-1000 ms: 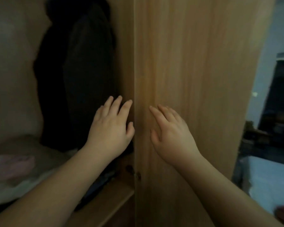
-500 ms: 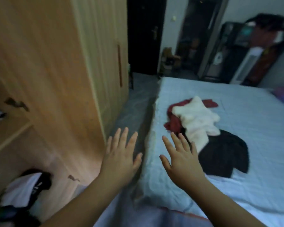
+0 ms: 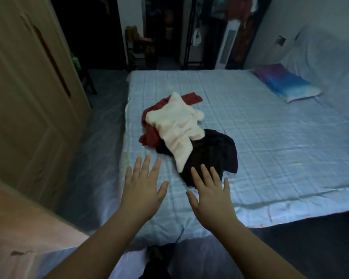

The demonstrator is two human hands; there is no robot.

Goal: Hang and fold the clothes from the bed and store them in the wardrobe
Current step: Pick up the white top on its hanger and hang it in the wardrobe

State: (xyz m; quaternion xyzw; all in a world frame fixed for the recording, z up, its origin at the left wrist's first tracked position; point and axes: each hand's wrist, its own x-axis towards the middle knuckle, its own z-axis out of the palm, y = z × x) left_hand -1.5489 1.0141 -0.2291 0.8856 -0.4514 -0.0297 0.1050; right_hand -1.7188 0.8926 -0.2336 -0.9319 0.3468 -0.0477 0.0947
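Wood-grain wardrobe (image 3: 24,101): seen only at the left edge now; a second ago its door filled the view, with both palms held close to it.
View: turned since then onto the bed (image 3: 270,141), which half a second ago was seen more from the side and is now more centred, with the far pillow (image 3: 286,83) brought in.
Clothes: a pile lying near the bed's left edge, unchanged in arrangement from half a second ago; a cream garment (image 3: 177,127) is draped over a red garment (image 3: 151,121) and a black garment (image 3: 214,156).
Left hand (image 3: 142,192): held out over the sheet just short of the pile, palm down, fingers (image 3: 144,168) spread wide; nothing is gripped. Contact with the sheet cannot be told.
Right hand (image 3: 212,200): palm down, fingers (image 3: 206,174) splayed wide, nothing gripped; the fingertips are seen over the near edge of the black garment, but whether it is touched cannot be told.
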